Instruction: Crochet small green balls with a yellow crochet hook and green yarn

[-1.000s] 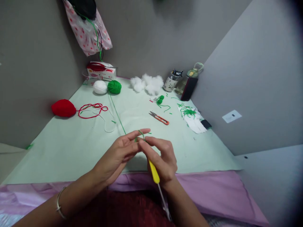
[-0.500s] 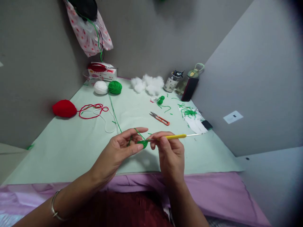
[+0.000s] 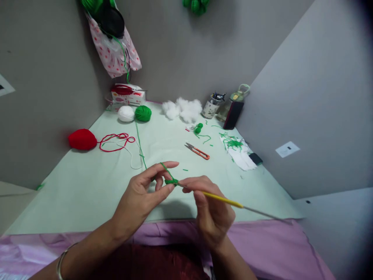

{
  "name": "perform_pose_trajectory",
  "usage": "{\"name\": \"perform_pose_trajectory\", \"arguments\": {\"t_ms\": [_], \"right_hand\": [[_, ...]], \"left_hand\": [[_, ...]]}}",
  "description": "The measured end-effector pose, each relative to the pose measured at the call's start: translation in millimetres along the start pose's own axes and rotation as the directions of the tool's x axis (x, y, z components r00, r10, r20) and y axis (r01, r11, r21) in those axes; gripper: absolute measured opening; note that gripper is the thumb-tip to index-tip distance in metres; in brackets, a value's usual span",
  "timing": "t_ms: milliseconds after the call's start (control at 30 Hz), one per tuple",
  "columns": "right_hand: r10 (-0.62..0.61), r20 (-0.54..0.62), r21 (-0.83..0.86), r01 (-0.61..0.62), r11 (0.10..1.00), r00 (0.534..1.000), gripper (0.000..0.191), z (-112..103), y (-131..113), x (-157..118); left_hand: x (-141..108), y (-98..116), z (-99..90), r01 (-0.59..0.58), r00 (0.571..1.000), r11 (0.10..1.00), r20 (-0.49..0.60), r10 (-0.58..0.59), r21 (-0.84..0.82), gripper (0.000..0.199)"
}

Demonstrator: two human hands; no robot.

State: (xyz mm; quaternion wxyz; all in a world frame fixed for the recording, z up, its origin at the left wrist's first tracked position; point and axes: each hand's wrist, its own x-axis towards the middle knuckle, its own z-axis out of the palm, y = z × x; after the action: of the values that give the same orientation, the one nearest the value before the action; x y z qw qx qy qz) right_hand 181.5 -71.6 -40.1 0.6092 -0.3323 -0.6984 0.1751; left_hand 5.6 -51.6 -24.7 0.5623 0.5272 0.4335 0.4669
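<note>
Between thumb and fingers, my left hand pinches a small green crochet piece. Green yarn runs over its raised index finger down to the work. My right hand grips a crochet hook with a yellow handle, its metal tip at the green piece and its thin rear shaft pointing right and down. The working strand trails back across the table to a green yarn ball. Orange thread snips lie beyond my hands.
At the left are a red yarn ball and a white one. White stuffing, a pen cup, a bottle and a phone stand at the back. Green scraps lie on white paper at the right.
The hook has tilted, its rear end swinging down and to the right as my right hand turned. The green piece has tipped in my left fingers. The camera view has risen slightly.
</note>
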Motion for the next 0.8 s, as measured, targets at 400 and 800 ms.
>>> {"name": "perform_pose_trajectory", "arguments": {"t_ms": [400,800], "right_hand": [[-0.128,0.115,-0.21,0.15,0.966,0.985,0.024,-1,2,4],[-0.074,-0.059,-0.213,0.06,0.975,0.996,0.031,1,4,-7]], "left_hand": [[1,2,3.4,-0.09,0.992,0.991,-0.077,0.098,0.101,0.028],[5,1,1.5,0.38,0.925,0.755,0.241,-0.294,-0.535,0.047]]}}
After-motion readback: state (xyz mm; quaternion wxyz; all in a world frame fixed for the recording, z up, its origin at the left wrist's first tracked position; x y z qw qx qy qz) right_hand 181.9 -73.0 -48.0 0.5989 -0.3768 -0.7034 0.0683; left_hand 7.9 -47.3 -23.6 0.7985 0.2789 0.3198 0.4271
